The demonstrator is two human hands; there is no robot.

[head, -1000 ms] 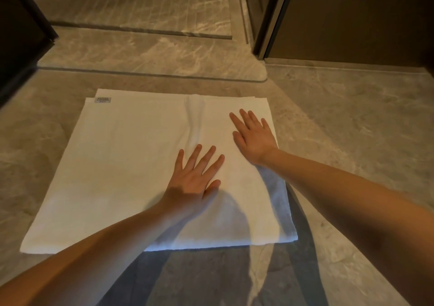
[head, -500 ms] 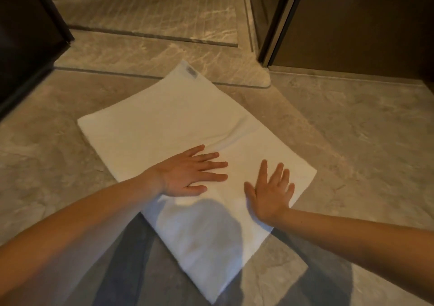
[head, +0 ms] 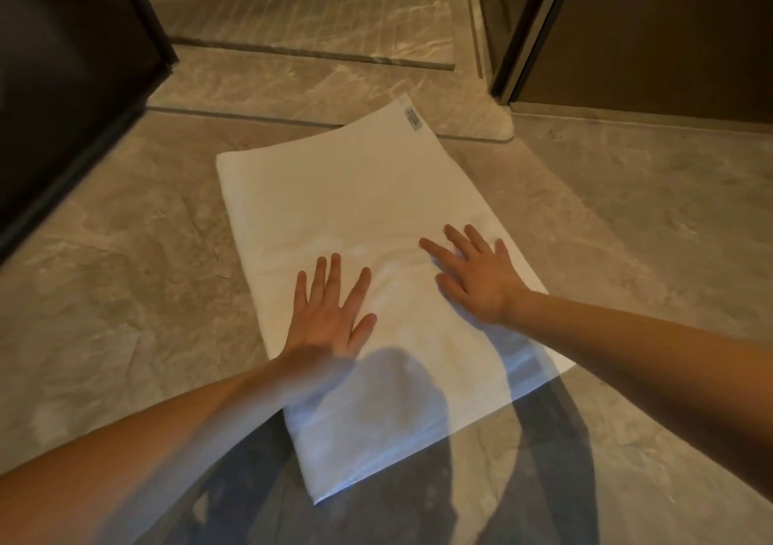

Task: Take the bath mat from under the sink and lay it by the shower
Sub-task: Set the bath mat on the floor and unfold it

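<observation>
Bath mat [head: 368, 210]: white, flat on the grey marble floor [head: 125, 272], centre of frame, lying skewed, long axis running from upper centre down toward lower centre-right. Far corner with a small sewn label [head: 413, 118] just overlaps the raised stone threshold [head: 318, 97] across the upper middle of the frame. Near corner sits at lower centre, in shadow. A shallow crease runs across the mat between the two hands.

Left hand [head: 330, 314]: palm down on the mat near its left edge, centre of frame, fingers straight and spread, pointing up-frame. Nothing gripped, just pressed flat.

Right hand [head: 477, 272]: palm down on the mat near its right edge, right of centre, fingers splayed and angled toward the upper left. Also flat, holding nothing.

Both bare forearms enter from the lower corners; left one is motion-blurred at the wrist.

Beyond the threshold: ribbed shower floor [head: 313, 9], top centre. Dark panel [head: 62, 105] fills upper left. Dark door frame with metal edge [head: 539, 30] upper right, brown wall past it.
</observation>
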